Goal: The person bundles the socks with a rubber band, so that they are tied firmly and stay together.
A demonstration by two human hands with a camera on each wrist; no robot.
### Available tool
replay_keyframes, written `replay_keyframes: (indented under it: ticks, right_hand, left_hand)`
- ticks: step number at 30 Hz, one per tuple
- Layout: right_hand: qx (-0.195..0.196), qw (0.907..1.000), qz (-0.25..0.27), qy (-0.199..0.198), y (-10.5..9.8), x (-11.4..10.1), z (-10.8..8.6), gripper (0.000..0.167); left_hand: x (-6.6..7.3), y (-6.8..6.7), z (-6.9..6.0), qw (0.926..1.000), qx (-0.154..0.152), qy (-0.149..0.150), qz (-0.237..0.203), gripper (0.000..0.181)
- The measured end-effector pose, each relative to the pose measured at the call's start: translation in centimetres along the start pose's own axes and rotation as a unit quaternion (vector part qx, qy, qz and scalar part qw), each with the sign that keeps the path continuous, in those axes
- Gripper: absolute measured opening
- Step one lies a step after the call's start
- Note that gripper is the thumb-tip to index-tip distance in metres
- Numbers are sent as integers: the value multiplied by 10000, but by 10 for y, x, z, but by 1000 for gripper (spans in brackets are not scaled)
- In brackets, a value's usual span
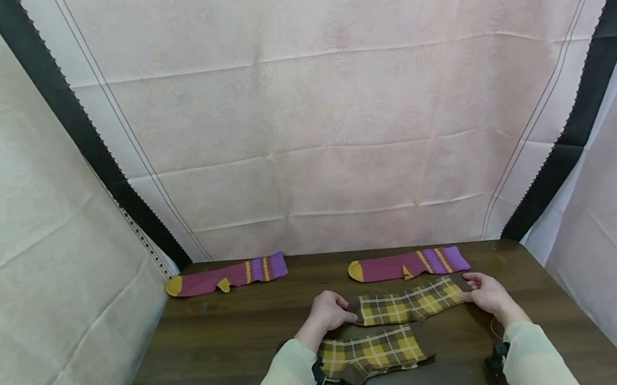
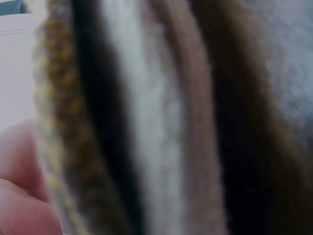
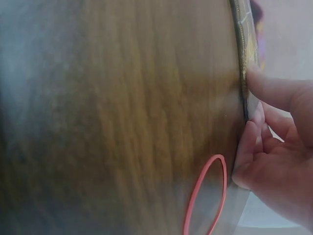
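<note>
Two yellow-and-brown plaid socks lie on the brown table. At the left end of the upper plaid sock (image 1: 396,307), my left hand (image 1: 329,312) pinches the dark edge. My right hand (image 1: 487,294) pinches the brown cuff at its other end; in the right wrist view the right hand (image 3: 281,127) has thumb and fingers at the sock's edge (image 3: 248,44). The lower plaid sock (image 1: 375,351) lies nearer me, beside my left wrist, partly hidden by it. Blurred plaid fabric (image 2: 63,98) fills much of the left wrist view, with fingertips (image 2: 22,171) behind it.
Along the back of the table (image 1: 203,369) lie two maroon-and-purple socks with yellow toes, one at the left (image 1: 204,282) and one at the right (image 1: 382,268). Pale cloth walls (image 1: 341,182) stand behind and at both sides. A red loop (image 3: 195,196) hangs in the right wrist view.
</note>
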State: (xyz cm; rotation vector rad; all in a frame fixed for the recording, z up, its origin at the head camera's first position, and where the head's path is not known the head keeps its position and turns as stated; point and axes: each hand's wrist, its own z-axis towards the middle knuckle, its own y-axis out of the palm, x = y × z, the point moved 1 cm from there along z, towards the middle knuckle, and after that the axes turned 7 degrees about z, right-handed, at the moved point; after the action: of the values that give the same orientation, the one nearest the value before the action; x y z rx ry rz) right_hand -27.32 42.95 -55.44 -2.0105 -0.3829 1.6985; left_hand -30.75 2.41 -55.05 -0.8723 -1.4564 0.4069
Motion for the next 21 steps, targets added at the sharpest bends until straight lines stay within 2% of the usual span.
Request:
replay_keyframes:
  ticks: [14,21]
  right_hand:
    - [-87,9984,345,436,0,-4,-6,60]
    - [-78,9983,364,437,-2,0,-6,65]
  left_hand:
    - [-6,4,8,9999,-88,-129,-44,22]
    - [-1,-1,2,9998,-119,-32,-123,23]
